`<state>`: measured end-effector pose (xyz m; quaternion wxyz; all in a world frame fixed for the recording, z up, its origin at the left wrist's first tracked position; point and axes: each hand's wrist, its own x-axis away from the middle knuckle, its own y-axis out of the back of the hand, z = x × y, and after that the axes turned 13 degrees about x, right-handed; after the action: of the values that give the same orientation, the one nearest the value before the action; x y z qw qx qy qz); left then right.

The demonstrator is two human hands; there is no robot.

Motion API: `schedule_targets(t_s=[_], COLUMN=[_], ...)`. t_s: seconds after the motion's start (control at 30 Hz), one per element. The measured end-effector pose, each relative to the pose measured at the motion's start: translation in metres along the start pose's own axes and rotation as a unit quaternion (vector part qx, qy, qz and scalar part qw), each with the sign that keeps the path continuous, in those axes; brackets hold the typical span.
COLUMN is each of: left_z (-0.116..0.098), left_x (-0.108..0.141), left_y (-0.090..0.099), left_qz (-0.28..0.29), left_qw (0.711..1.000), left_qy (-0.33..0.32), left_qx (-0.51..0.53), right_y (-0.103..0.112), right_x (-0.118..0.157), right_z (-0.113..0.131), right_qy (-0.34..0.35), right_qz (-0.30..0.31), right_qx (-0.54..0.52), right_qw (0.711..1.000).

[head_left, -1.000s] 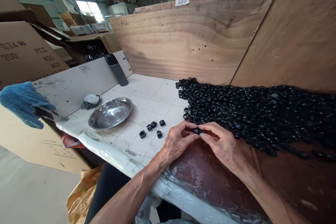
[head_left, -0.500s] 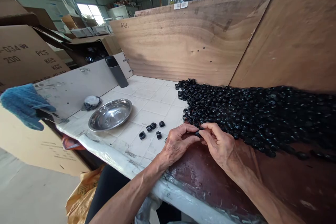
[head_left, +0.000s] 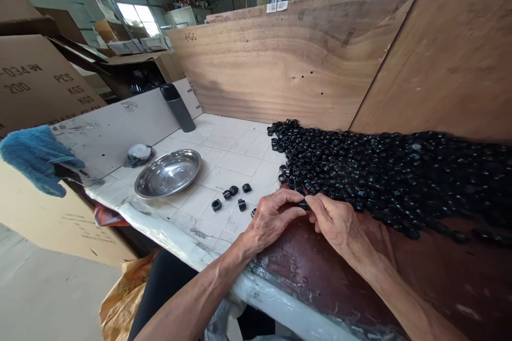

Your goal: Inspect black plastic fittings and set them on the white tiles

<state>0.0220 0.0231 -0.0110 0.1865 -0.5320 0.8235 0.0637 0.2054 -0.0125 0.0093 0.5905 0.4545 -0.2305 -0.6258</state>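
My left hand [head_left: 276, 214] pinches a small black plastic part [head_left: 303, 205] between thumb and fingers, above the dark red board [head_left: 304, 261]. Against the other side of the same part, my right hand [head_left: 332, 217] closes its thumb and fingertips. Most of the part is hidden by the fingers. Just beyond both hands spreads a large pile of small black plastic parts [head_left: 360, 165]. To the left of my left hand, several loose black ring-shaped parts [head_left: 216, 204] lie on the white tiled tabletop [head_left: 228, 162].
A shiny metal bowl [head_left: 168, 173] rests on the left of the tabletop, near a dark grey bottle [head_left: 181, 112] and a small wrapped bundle [head_left: 138, 155]. Wooden boards [head_left: 272, 69] wall the back. A blue cloth [head_left: 38, 160] hangs over the left edge, beside cardboard boxes [head_left: 44, 80].
The fingers of my right hand have drawn closer together around the small black part. My left hand stays nearly in place, and the loose parts lie as before.
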Motion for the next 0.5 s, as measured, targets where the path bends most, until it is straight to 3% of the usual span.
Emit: schedule_targets(t_s=[0.1, 0.27, 0.4, 0.5], left_z=[0.0015, -0.0010, -0.0038, -0.0032], left_x=[-0.0003, -0.0018, -0.0023, -0.0018], left_y=[-0.0014, -0.0017, -0.0015, -0.0021], left_qz=[-0.012, -0.059, -0.048, -0.041], left_qw=[1.000, 0.993, 0.994, 0.995], left_qy=[0.021, 0.070, 0.057, 0.054], left_qx=[0.007, 0.074, 0.077, 0.073], right_y=[-0.0012, 0.0007, 0.0017, 0.0036], right_x=[0.0009, 0.0010, 0.0003, -0.0004], right_z=[0.0018, -0.0010, -0.0011, 0.0026], right_qy=[-0.027, 0.020, -0.001, -0.003], right_qz=[-0.034, -0.017, 0.001, -0.020], right_qx=[-0.035, -0.072, -0.029, -0.019], right_qw=[0.998, 0.997, 1.000, 1.000])
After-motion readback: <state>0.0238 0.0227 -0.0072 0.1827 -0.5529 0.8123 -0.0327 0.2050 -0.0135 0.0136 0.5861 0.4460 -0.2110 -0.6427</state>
